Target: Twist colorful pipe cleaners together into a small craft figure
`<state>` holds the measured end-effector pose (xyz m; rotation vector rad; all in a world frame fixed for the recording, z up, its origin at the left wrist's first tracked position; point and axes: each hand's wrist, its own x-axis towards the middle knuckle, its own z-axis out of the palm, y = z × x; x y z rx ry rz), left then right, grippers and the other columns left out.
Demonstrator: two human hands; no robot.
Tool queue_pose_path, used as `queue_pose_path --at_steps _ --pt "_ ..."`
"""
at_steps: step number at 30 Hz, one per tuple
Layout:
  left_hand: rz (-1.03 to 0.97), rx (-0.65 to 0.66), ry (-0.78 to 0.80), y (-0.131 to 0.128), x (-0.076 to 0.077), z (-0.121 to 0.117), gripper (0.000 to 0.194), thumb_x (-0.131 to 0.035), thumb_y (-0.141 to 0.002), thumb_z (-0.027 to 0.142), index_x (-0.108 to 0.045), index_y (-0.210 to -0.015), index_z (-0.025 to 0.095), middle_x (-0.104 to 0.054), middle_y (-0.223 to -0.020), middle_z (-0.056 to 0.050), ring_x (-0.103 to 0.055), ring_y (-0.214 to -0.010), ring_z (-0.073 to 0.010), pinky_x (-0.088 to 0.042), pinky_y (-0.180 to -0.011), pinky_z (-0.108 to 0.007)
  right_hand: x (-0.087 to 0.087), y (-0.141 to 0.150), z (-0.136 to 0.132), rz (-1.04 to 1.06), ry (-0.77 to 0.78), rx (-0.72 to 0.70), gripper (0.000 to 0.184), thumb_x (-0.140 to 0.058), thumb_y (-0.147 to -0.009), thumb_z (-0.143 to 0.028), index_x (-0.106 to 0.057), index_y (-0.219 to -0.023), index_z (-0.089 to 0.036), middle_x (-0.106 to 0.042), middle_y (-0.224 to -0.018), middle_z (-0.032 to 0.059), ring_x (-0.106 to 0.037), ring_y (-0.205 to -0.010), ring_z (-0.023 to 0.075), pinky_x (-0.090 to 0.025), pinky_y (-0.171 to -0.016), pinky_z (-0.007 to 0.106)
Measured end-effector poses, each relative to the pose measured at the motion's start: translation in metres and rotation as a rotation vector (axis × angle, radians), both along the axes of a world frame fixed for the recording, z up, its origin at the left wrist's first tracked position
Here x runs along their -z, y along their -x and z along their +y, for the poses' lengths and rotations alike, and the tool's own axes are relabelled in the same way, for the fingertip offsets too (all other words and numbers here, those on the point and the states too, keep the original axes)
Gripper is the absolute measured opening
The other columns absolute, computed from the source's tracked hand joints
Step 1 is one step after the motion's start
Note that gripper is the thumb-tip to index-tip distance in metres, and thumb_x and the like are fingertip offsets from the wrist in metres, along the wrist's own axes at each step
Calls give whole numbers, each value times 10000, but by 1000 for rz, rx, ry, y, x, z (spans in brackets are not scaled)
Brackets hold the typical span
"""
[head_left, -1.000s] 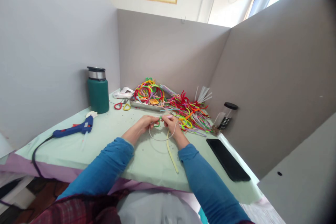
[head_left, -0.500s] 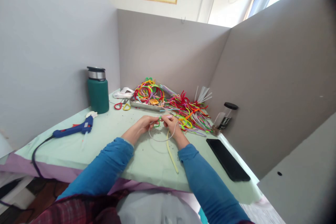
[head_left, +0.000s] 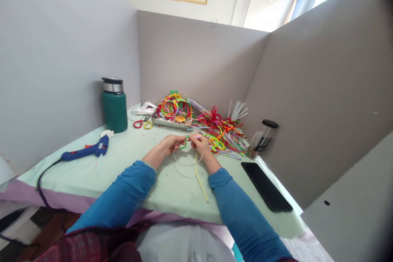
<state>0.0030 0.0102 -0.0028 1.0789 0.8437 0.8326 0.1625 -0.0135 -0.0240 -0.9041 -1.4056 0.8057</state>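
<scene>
My left hand (head_left: 168,146) and my right hand (head_left: 201,144) meet over the pale green table (head_left: 129,163), fingers pinched together. Between them sits a small green pipe cleaner (head_left: 183,145), and a thin white wire loop (head_left: 188,159) hangs below the hands. Both hands pinch this piece. A pale yellow strip (head_left: 202,182) lies on the table under my right wrist. Just beyond the hands lies a heap of coloured pipe cleaners (head_left: 222,131).
A metal tray (head_left: 167,123) holding coloured rings stands at the back. Scissors (head_left: 143,123) and a green flask (head_left: 114,105) are at the back left, a blue glue gun (head_left: 87,151) at left. A black phone (head_left: 266,186) and a dark-lidded jar (head_left: 265,135) lie right. Partition walls enclose the table.
</scene>
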Motion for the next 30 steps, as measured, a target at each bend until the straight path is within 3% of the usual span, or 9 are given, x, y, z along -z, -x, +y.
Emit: queue_pose_path --at_steps 4,10,17,24,30 --pt "-16 -32 -38 0 -2 -2 183 -622 -795 216 -604 -654 100 -391 -379 54 -252 -307 -30 -175 -336 -188 3 0 2 -14 47 1 338 -601 -766 -476 -623 -682 -149 -461 -479 -33 -396 -453 94 -295 -474 240" --pt "-55 -140 -78 -1 2 1 163 -722 -694 216 -621 -672 90 -546 -504 7 -313 -323 -18 -181 -340 -193 6 2 3 -146 99 -26 351 -618 -740 -502 -623 -673 -157 -476 -478 -31 -410 -444 98 -321 -461 237" --pt "-66 -165 -113 -3 4 2 163 -732 -661 202 -620 -645 86 -498 -449 24 -324 -328 -25 -189 -344 -192 11 6 4 -272 80 -105 303 -637 -714 -447 -576 -597 -175 -558 -573 -5 -473 -475 103 -365 -482 235" --pt "101 -218 -207 -2 5 2 226 -718 -688 273 -588 -595 114 -474 -425 20 -295 -318 -33 -155 -349 -215 1 6 -4 -270 60 -80 296 -606 -732 -433 -568 -593 -175 -473 -480 -29 -411 -449 100 -316 -465 237" --pt "98 -103 -152 -3 3 -1 337 -666 -757 332 -497 -530 150 -326 -369 61 -259 -303 -38 -153 -353 -222 -1 5 -7 -207 53 -126 311 -601 -749 -421 -546 -571 -172 -470 -505 -29 -410 -480 99 -306 -480 236"
